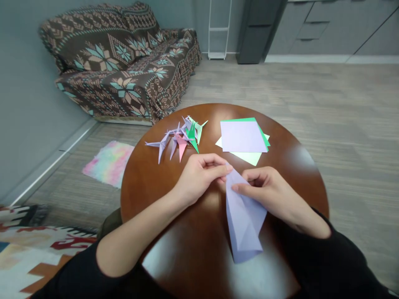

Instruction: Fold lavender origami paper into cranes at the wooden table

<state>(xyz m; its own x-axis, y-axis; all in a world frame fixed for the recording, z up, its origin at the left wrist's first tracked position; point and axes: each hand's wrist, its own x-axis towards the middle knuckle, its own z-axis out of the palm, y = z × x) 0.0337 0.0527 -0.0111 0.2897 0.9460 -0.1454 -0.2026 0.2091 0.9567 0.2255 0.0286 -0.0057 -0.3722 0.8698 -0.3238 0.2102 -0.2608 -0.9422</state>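
Note:
A partly folded sheet of lavender origami paper [245, 226] hangs between my hands above the table, its lower end spread and creased. My left hand [204, 174] pinches the narrow top corner between thumb and fingers. Just below and to the right, my right hand [264, 187] grips the paper's side, thumb in front and the other fingers behind it. Beyond my left hand stands a cluster of folded paper cranes, among them a pink crane [181, 145], a green crane [192, 135] and several lavender ones. Past my right hand lies a loose stack of square paper [243, 137], lavender on top.
The round brown wooden table [149, 187] has a curved edge all round. Behind it on the left is a sofa [124, 66] under a patterned cover. A pastel rug [109, 162] lies on the floor, and grey cabinets [330, 29] line the far wall.

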